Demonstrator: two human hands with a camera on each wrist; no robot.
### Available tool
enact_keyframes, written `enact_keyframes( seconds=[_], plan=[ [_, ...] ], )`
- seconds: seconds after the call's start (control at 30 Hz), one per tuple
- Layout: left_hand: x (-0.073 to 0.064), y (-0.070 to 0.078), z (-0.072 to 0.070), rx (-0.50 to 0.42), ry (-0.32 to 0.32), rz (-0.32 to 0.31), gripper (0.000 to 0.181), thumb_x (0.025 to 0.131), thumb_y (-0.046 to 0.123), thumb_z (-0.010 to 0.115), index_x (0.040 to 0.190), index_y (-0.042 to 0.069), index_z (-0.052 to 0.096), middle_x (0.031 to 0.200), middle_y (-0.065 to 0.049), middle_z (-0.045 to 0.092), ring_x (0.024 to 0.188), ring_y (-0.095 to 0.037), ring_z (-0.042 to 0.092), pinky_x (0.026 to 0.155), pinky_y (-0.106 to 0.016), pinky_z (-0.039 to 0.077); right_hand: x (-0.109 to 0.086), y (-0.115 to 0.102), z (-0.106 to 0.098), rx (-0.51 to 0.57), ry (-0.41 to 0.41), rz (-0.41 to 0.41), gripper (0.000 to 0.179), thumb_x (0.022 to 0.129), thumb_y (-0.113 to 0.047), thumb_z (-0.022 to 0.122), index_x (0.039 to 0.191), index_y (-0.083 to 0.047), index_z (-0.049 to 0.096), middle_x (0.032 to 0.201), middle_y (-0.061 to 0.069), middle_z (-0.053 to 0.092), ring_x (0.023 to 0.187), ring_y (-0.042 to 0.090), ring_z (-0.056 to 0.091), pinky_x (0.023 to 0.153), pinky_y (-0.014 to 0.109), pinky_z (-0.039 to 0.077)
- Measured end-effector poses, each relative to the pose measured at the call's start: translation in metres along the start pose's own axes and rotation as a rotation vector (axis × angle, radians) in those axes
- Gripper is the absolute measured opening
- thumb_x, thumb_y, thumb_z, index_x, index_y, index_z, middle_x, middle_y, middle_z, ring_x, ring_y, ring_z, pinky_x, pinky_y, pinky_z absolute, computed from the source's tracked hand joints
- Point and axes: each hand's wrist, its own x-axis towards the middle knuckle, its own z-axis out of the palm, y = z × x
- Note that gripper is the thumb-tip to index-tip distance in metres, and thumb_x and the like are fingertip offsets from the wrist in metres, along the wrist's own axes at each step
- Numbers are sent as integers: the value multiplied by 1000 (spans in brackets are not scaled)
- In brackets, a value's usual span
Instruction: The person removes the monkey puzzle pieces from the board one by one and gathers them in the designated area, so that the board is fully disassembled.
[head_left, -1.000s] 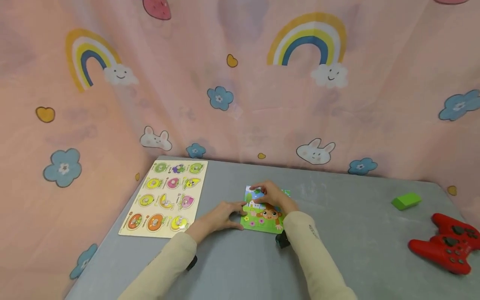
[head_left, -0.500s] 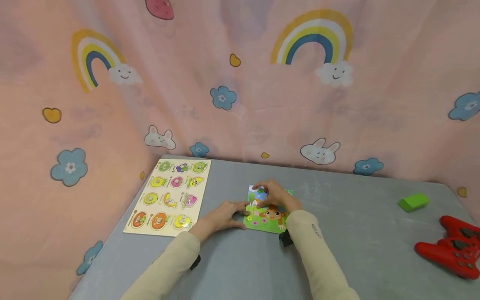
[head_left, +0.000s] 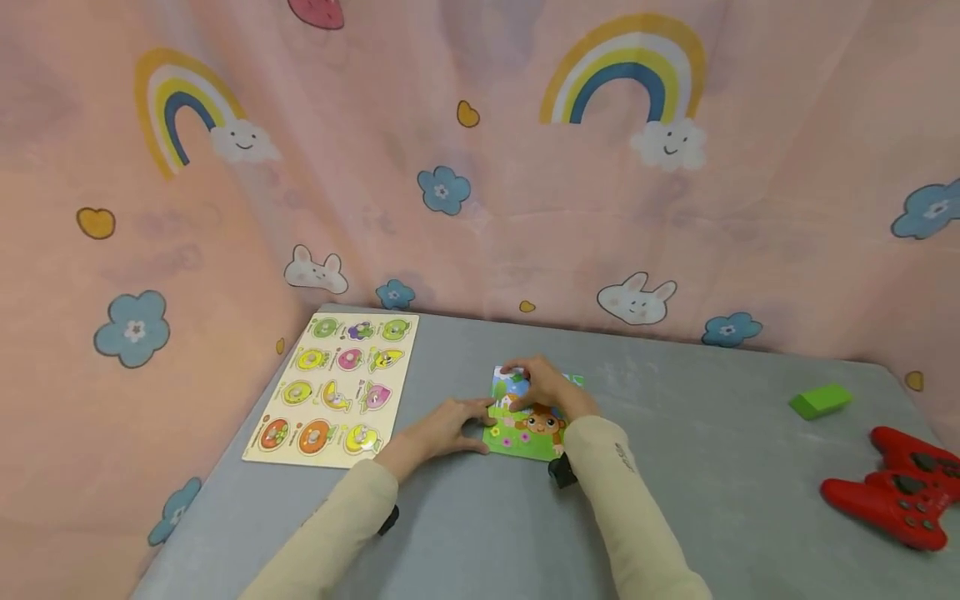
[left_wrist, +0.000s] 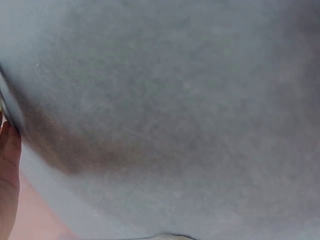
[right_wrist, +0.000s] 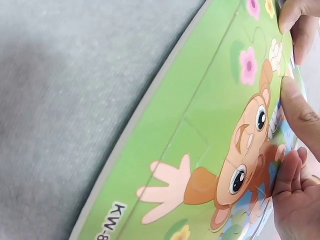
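Note:
A small jigsaw puzzle [head_left: 519,446] with a cartoon monkey, a house and flowers lies on the grey table. My left hand [head_left: 448,427] is at its left edge, fingertips touching the border and thumb spread toward the near corner. Over the upper part of the puzzle, my right hand [head_left: 549,388] bends its index finger and thumb down onto the picture, a gap between them. I cannot tell whether they pinch a piece. Close up in the right wrist view, the monkey picture [right_wrist: 215,100] shows piece seams. Only fingers [left_wrist: 11,155] of my left hand appear in the left wrist view.
A cream fruit peg puzzle board [head_left: 358,332] lies to the left, near my left forearm. On the right are a green block [head_left: 821,402] and a red game controller [head_left: 892,492]. A pink patterned curtain [head_left: 525,233] hangs behind the table.
The head view has shifted slightly. Both hands stay in place on the puzzle, with no clear movement of it or the other objects.

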Motion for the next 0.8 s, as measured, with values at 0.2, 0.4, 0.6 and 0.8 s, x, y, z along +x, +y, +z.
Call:
enact_keyframes(
  seconds=[0.2, 0.4, 0.6, 0.8],
  plan=[
    [1, 0, -2, 17, 3, 7, 38, 81, 26, 77, 114, 7, 69, 142, -12, 48, 132, -25, 44, 108, -38, 37, 0, -1, -1, 12, 10, -3, 56, 75, -7, 82, 127, -5, 60, 111, 23, 51, 95, 29, 49, 86, 41, 47],
    [-3, -2, 2, 22, 23, 30, 38, 81, 27, 77, 113, 8, 69, 141, -12, 50, 131, -26, 46, 107, -42, 37, 0, -3, 3, -6, 10, 8, 54, 74, -6, 82, 124, -7, 60, 112, 22, 50, 96, 29, 48, 86, 42, 46],
    [-5, -3, 4, 2, 27, 20, 39, 81, 28, 77, 114, 8, 69, 142, -10, 50, 132, -25, 45, 108, -45, 35, -1, -3, 5, -22, 8, -5, 54, 75, -6, 82, 122, -7, 57, 111, 20, 48, 97, 29, 45, 87, 43, 44],
    [-2, -2, 1, -13, 21, 11, 40, 82, 26, 76, 116, 7, 68, 142, -11, 48, 132, -26, 43, 108, -41, 37, -4, -3, 4, -12, 30, -21, 55, 77, -5, 80, 124, -9, 52, 113, 21, 42, 97, 31, 42, 86, 47, 43]
  ],
)
